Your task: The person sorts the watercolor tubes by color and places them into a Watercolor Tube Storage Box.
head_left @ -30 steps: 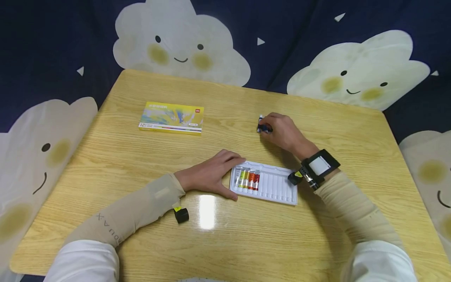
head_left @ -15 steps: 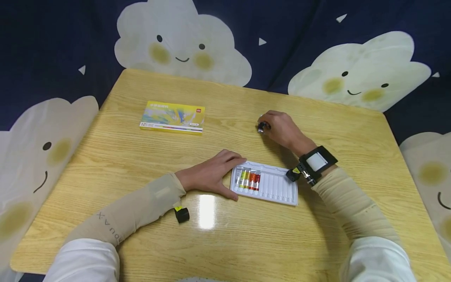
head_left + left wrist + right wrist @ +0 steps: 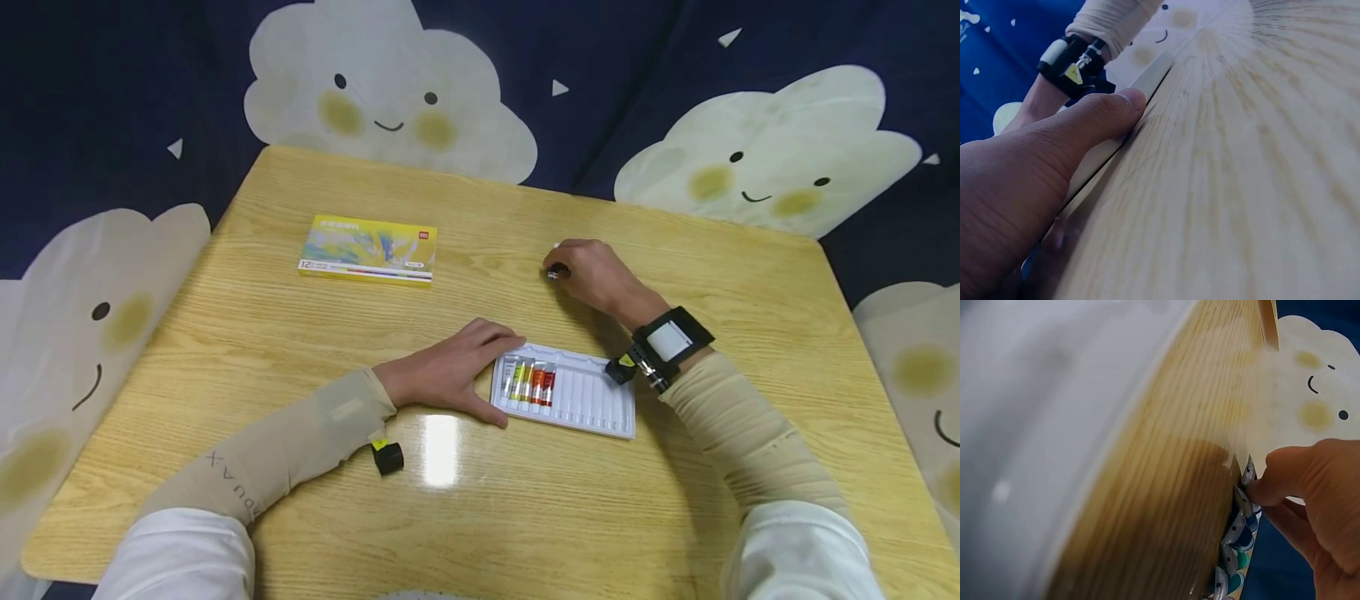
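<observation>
My left hand [image 3: 450,368] holds the left end of a white plastic tray [image 3: 594,400], thumb at its near edge and fingers at its far edge. In that tray, several paint tubes [image 3: 534,385], clear, yellow, orange and red, lie side by side in the left slots; grooves show bare to their right. Beyond the tray, my right hand [image 3: 602,277] pinches a small paint tube [image 3: 1248,472] between thumb and fingertips. Several more silver-ended tubes [image 3: 1233,536], with blue and green among them, lie in a row beside it. The fingers mostly hide these tubes in the head view.
A flat yellow paint box [image 3: 367,250] lies on the wooden table [image 3: 480,517], at the back left. Behind the table hangs a dark blue cloth [image 3: 585,50] with cloud faces. The right forearm crosses over the tray's right end.
My right fingers have curled further over the dark tubes, which show less now, and the right wrist has shifted slightly left. The left hand and tray stay in place.
</observation>
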### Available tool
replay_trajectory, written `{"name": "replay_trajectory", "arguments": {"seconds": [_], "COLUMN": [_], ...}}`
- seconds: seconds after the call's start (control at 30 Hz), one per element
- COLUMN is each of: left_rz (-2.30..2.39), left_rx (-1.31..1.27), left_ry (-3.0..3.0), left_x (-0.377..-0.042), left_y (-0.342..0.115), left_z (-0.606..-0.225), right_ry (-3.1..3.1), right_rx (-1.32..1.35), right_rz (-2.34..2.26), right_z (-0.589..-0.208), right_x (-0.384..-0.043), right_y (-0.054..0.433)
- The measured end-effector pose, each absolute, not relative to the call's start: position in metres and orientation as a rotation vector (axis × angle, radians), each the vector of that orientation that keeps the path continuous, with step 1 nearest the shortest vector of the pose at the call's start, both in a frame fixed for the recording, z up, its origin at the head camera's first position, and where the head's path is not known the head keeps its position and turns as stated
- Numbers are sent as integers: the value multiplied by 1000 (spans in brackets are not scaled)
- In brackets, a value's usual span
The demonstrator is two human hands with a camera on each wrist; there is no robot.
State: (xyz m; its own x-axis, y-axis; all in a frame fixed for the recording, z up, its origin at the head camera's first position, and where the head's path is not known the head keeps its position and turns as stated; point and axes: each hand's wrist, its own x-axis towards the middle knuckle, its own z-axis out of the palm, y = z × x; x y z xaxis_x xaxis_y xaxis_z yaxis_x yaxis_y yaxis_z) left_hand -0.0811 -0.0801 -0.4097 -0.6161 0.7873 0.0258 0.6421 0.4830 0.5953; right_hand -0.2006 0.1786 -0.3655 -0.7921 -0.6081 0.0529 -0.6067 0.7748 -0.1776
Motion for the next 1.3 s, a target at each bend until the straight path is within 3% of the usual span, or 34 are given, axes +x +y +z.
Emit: {"name": "replay_trajectory", "arguments": {"seconds": [1.3], "left_rz": [807], "left_rx": [1218], "left_ry": [2482], "left_x": [-82], "left_y": [-80], "left_z": [-410], "right_ry": [2853], "right_rx": [-1160], "right_rz": [-252], "right_z": [-370], "right_x": [-207], "right_y": [166]}}
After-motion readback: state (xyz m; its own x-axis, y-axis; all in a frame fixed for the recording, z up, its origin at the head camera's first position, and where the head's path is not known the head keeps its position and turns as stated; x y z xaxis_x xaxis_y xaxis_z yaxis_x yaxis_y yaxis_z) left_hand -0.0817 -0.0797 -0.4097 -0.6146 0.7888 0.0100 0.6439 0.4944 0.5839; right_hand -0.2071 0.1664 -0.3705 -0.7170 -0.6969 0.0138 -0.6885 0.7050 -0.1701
